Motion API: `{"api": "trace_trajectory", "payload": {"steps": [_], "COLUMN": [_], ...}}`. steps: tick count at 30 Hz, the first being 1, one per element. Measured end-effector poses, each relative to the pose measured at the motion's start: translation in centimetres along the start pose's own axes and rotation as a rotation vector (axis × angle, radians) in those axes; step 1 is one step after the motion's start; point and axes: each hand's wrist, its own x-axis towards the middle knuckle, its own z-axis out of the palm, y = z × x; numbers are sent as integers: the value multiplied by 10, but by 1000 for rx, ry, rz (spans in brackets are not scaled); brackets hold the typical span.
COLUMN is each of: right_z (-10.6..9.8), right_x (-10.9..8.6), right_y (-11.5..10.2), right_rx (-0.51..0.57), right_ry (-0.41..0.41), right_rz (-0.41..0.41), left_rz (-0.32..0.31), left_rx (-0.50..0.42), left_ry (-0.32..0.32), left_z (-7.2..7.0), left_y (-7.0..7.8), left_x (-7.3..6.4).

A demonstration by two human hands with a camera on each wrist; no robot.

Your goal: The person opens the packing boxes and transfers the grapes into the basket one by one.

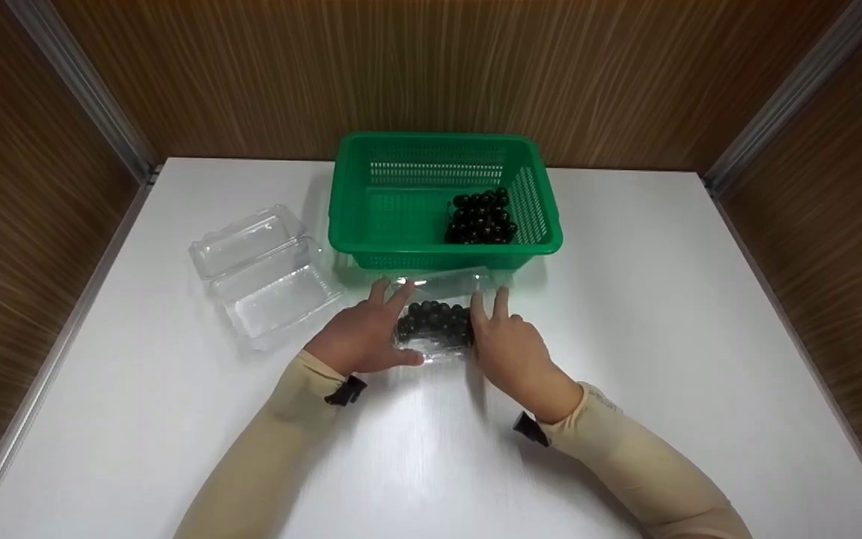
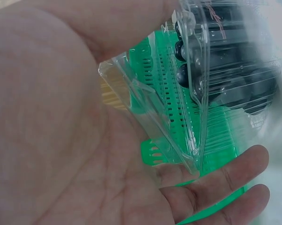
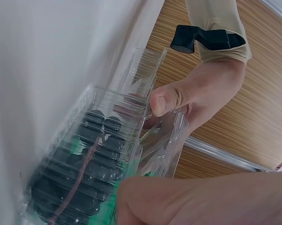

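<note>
A clear plastic clamshell box is between both hands in front of the green basket, its lid raised at the back. Inside lies a bunch of round dark grapes, whose reddish stem shows through the ribbed plastic in the right wrist view. My left hand holds the left end, thumb at the front and fingers spread toward the lid; its thumb lies over the rim. At the opposite end, my right hand grips the side with two fingers pointing toward the lid; its other fingertips are hidden.
Behind the box stands the green basket, with more dark grapes in its right part. A second clear clamshell lies unfolded at the left of the white table. Wood-patterned panels enclose the back and sides.
</note>
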Motion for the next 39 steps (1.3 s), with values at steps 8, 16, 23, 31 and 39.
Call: {"api": "trace_trajectory", "payload": {"steps": [8, 16, 23, 31, 39], "right_z": [0, -1, -2, -3, -1], "right_x": [-1, -2, -5, -7, -7], "right_y": [-5, -6, -5, -5, -2], "right_rx": [-75, -109, -161, -200, -222], "right_ry": [44, 45, 47, 66, 38], "right_rz": [-15, -24, -42, -52, -66], "left_rz": [8, 5, 20, 33, 36], "left_rx": [2, -13, -14, -7, -13], "left_ry": [5, -8, 10, 21, 18], "left_z": [0, -1, -1, 1, 1], "left_y": [-1, -1, -2, -2, -1], "left_x": [0, -1, -1, 1, 1]}}
